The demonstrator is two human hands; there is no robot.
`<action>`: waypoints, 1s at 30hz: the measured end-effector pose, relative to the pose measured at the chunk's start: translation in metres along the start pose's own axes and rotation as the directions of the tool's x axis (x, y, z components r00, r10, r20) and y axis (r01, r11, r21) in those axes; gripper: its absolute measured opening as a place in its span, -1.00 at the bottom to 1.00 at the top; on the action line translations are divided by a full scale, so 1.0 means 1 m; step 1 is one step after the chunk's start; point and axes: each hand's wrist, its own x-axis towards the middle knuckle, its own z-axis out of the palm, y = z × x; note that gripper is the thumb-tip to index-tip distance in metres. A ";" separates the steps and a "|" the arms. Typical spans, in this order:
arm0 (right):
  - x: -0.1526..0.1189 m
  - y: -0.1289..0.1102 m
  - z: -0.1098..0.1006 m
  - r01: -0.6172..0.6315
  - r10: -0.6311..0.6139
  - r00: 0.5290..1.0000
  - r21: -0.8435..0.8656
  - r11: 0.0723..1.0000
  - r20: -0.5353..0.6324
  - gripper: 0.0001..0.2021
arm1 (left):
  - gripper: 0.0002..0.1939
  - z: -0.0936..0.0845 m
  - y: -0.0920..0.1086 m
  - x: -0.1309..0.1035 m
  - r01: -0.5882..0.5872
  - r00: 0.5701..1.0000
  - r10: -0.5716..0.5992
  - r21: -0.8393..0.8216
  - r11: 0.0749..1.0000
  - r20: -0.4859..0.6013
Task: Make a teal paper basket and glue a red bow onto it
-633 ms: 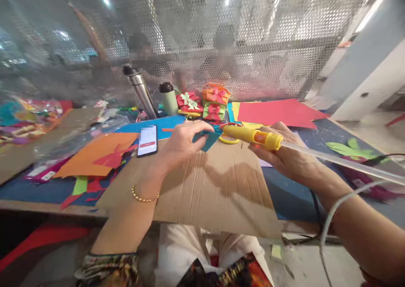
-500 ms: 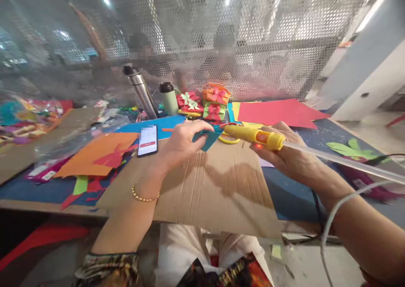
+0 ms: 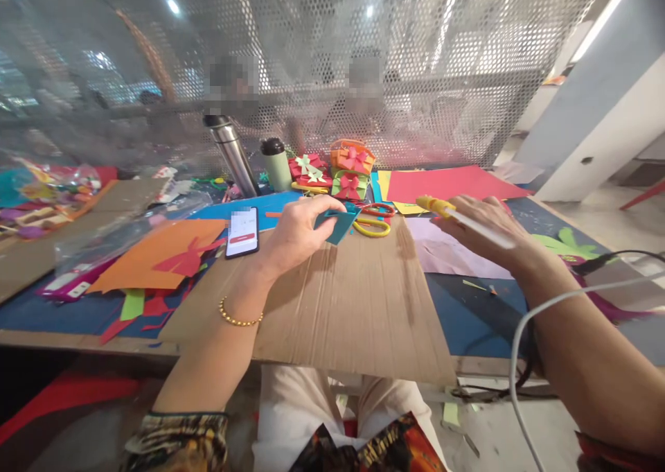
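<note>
Between the thumb and fingers of my left hand (image 3: 304,233) is a folded piece of teal paper (image 3: 340,228), held above the cardboard sheet (image 3: 343,299). My right hand (image 3: 483,228) is wrapped round a yellow hot glue gun (image 3: 436,206); a clear glue stick (image 3: 481,228) sticks out of its back end. The gun points left, apart from the teal paper. Scissors with red and yellow handles (image 3: 373,229) lie just right of the paper, their blades hidden. Beneath my right hand lies a pale lilac sheet (image 3: 441,250).
A phone (image 3: 242,233) and orange paper (image 3: 161,250) lie to the left. Behind stand a steel flask (image 3: 232,154), a green bottle (image 3: 277,167) and small paper boxes with bows (image 3: 353,170). Red paper (image 3: 457,183) lies at the back right. A white cable (image 3: 522,361) loops past my right forearm.
My right hand has drawn the glue gun away to the right, off the teal paper, uncovering the scissor handles and lilac sheet. My left hand has stayed almost in place with the paper.
</note>
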 end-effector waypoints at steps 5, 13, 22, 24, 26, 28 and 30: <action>0.003 0.014 0.013 -0.148 0.177 0.880 -0.098 0.984 0.441 -0.81 | -0.81 0.001 -0.002 0.000 -0.052 0.998 0.052 -0.013 0.999 -0.032; 0.025 -0.024 -0.028 -0.079 0.089 0.996 0.502 0.861 0.005 -0.68 | -0.78 0.008 0.006 -0.002 -0.174 0.984 0.173 -0.037 0.984 -0.036; 0.049 -0.089 -0.015 -0.083 0.016 0.996 0.895 0.438 0.085 -0.58 | -0.79 0.019 0.010 -0.008 -0.241 0.970 0.242 -0.049 0.969 0.026; 0.047 -0.087 -0.012 -0.094 -0.002 0.995 0.907 0.410 0.104 -0.58 | -0.79 0.020 0.008 -0.008 -0.261 0.965 0.263 -0.049 0.964 0.018; 0.045 -0.086 -0.011 -0.104 -0.012 0.993 0.913 0.394 0.118 -0.58 | -0.78 0.021 0.008 -0.008 -0.280 0.960 0.281 -0.050 0.959 0.010; 0.044 -0.086 -0.012 -0.122 -0.017 0.990 0.919 0.375 0.139 -0.56 | -0.78 0.021 0.009 -0.008 -0.274 0.961 0.275 -0.041 0.961 0.016; 0.043 -0.087 -0.014 -0.143 -0.022 0.987 0.922 0.360 0.162 -0.53 | -0.76 0.021 0.010 -0.008 -0.252 0.967 0.252 -0.016 0.968 0.034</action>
